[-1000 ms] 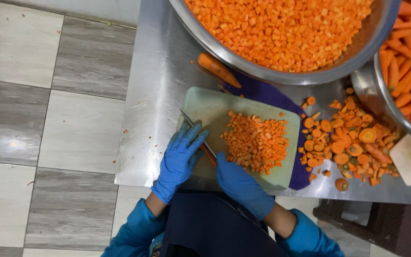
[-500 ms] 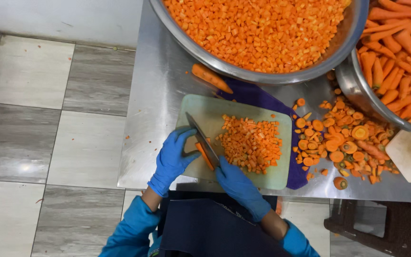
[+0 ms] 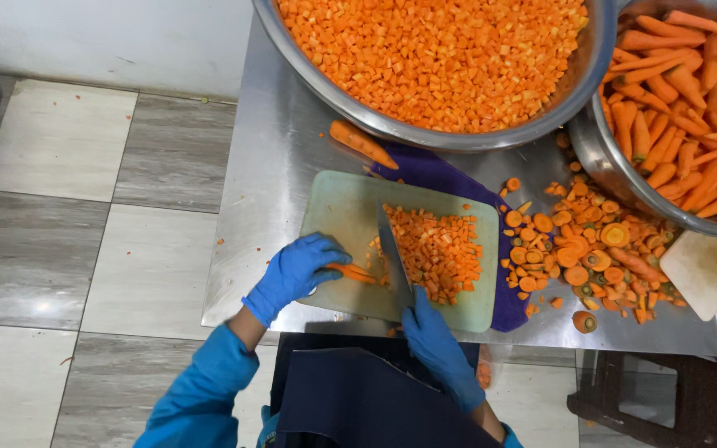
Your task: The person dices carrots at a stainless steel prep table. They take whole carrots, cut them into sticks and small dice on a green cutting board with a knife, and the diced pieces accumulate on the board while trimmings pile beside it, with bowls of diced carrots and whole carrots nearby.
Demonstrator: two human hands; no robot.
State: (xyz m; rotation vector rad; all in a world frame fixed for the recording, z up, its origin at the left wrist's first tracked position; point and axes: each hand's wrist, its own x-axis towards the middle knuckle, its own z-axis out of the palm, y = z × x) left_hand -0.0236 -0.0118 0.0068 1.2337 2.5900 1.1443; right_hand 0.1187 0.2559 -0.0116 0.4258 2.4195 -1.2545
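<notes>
Right hand (image 3: 437, 340) grips a knife (image 3: 393, 253); left hand (image 3: 296, 272) pins carrot strips (image 3: 350, 272) on a cutting board (image 3: 338, 211). Beyond, one bowl (image 3: 578, 75) holds diced carrot (image 3: 433, 50), another bowl (image 3: 603, 162) peeled carrots (image 3: 682, 83).

Single head view, looking straight down from above, fairly near, over steel table (image 3: 292, 174) edge and tiled floor (image 3: 85, 207).

A stainless steel table (image 3: 292, 178) is set on a grey tiled floor (image 3: 85, 207). Directly on it are seen a purple cloth (image 3: 441, 174), two metal bowls (image 3: 578, 70) (image 3: 603, 162), a whole carrot (image 3: 362, 143), carrot offcuts (image 3: 591, 249) and a white board (image 3: 707, 272). A pale green cutting board (image 3: 342, 207) is laid partly over the cloth.
</notes>
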